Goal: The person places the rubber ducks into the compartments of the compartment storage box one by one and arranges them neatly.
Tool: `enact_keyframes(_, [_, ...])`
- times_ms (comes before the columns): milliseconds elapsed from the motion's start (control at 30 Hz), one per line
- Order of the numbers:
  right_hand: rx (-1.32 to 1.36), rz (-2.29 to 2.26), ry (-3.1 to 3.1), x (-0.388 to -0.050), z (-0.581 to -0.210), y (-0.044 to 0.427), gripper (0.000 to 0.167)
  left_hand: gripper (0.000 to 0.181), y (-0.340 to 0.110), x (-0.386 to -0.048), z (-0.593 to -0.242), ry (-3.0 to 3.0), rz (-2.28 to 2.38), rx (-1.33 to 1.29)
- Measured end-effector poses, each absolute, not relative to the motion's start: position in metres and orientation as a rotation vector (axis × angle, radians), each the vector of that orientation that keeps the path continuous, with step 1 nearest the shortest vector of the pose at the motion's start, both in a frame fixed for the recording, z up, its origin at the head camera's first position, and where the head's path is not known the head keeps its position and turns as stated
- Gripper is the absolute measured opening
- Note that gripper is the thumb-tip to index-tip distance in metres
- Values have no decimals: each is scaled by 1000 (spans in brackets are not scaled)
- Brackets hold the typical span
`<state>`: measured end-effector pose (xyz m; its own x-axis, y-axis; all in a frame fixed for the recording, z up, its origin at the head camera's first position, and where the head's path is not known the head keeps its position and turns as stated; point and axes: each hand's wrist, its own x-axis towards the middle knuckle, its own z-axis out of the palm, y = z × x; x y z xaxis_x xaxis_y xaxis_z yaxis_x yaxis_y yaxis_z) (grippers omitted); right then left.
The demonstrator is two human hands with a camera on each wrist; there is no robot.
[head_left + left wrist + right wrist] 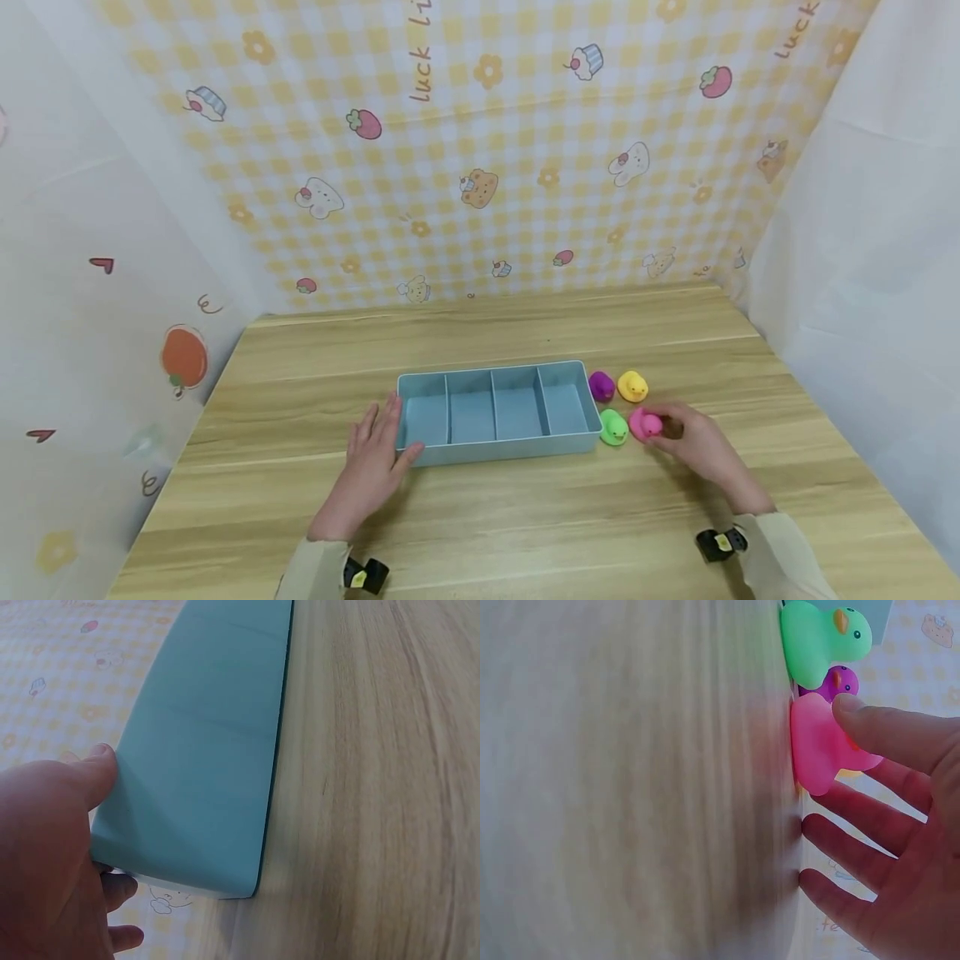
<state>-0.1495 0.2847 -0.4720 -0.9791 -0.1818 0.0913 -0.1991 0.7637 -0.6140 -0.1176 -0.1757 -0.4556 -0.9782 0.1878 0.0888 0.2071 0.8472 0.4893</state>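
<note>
Off the right end of the tray point(495, 452), on the table point(510, 525), a purple duck point(601, 387) and a yellow duck point(633, 386) sit behind a green duck point(613, 427) and a pink duck point(640, 423). The right hand point(692, 439) holds the pink duck between thumb and fingers — its last two fingers spread apart. The left hand point(372, 467) touches the tray's left end — thumb on the front wall, fingers slightly apart.
</note>
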Motion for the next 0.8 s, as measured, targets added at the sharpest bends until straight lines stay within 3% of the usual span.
enact_keyframes(800, [314, 1135, -2826, -149, -446, 274, 42, 77, -179, -118, -460, -2993, -869, -320])
